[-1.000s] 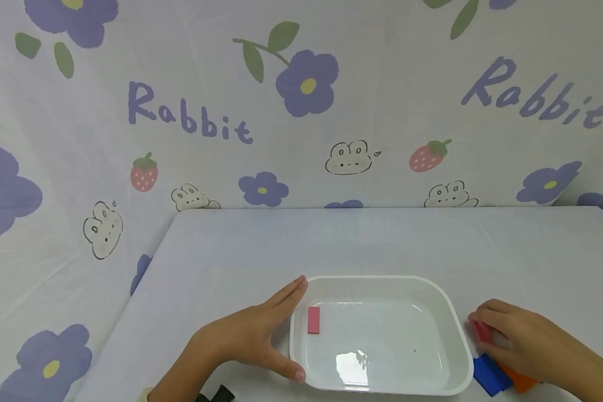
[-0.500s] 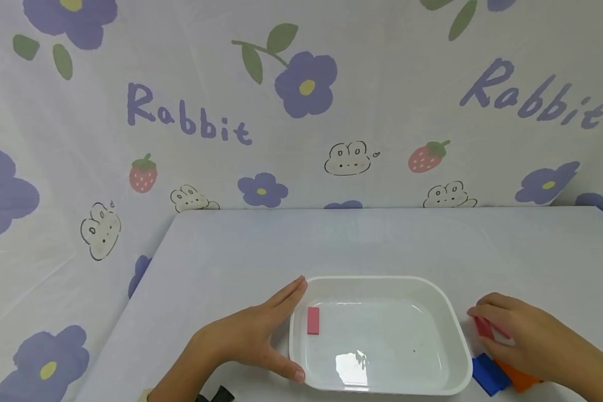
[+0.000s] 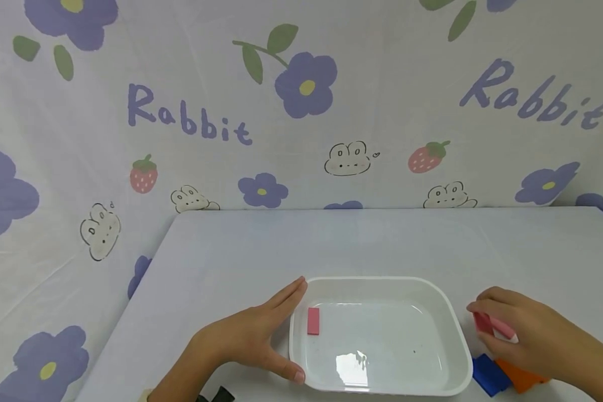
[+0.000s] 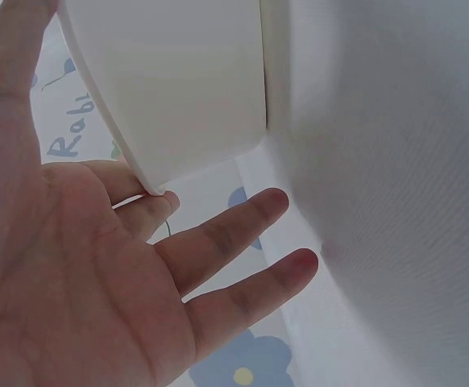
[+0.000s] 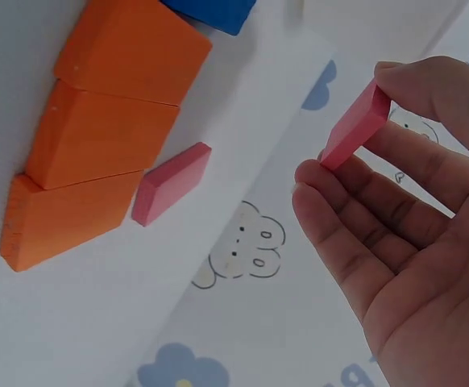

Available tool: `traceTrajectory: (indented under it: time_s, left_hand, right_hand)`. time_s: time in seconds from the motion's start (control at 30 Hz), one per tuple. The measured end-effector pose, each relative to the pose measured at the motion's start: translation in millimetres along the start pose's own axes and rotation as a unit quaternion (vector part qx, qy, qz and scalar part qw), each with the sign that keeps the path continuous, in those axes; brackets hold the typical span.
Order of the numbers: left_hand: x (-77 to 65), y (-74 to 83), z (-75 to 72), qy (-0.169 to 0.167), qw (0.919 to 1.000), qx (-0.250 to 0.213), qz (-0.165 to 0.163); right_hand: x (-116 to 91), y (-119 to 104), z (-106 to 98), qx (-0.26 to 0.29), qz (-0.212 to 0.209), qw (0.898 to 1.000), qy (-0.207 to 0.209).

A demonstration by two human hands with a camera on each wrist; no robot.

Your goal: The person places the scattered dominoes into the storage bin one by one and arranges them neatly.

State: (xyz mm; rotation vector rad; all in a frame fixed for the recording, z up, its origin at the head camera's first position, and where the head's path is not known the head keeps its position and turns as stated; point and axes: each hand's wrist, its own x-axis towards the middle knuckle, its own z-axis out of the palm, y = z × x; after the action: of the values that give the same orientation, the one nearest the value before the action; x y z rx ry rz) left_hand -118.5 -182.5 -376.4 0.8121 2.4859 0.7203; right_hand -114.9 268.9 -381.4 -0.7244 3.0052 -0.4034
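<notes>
My right hand [image 3: 527, 329] pinches a flat pink block [image 5: 357, 127] between thumb and fingers, held off the table to the right of the white tray. Beneath it, a second pink block [image 5: 172, 184] lies on the table beside several orange blocks [image 5: 105, 133]. In the head view, a blue block [image 3: 491, 375] sits between the orange ones and the tray's right side. My left hand [image 3: 251, 332] rests against the left end of the white tray [image 3: 379, 391], thumb and fingers spread along its rim. Inside the tray, near that end, lies another pink block [image 3: 314, 321].
Dark objects [image 3: 223, 394] show partly at the front edge, beside my left forearm. A white cloth covers the table [image 3: 382, 240]. Behind it hangs a curtain [image 3: 382, 111] printed with flowers and rabbits.
My right hand has lifted slightly and moved a little away from me with the pink block, showing more of the second pink block and the orange ones. The left hand and tray stay put.
</notes>
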Motion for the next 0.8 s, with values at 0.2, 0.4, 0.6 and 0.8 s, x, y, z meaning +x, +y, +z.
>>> traceTrajectory:
  time_s: [0.2, 0.4, 0.6, 0.8]
  left_hand:
    - [0.9, -1.5, 0.3, 0.0, 1.0, 0.003, 0.004]
    - [0.9, -1.5, 0.0, 0.0, 1.0, 0.003, 0.004]
    - [0.9, -1.1, -0.6, 0.0, 1.0, 0.001, 0.001]
    - [0.9, -0.8, -0.2, -0.003, 1.0, -0.004, 0.0]
  right_hand:
    - [1.2, -3.7, -4.0, -0.002, 0.011, 1.0, -0.008]
    - [3.9, -8.3, -7.8, -0.01, 0.015, 1.0, -0.004]
    - [8.7, -12.7, -12.2, -0.014, 0.005, 1.0, -0.005]
    - [11.1, -15.9, -15.3, -0.019, -0.011, 1.0, 0.004]
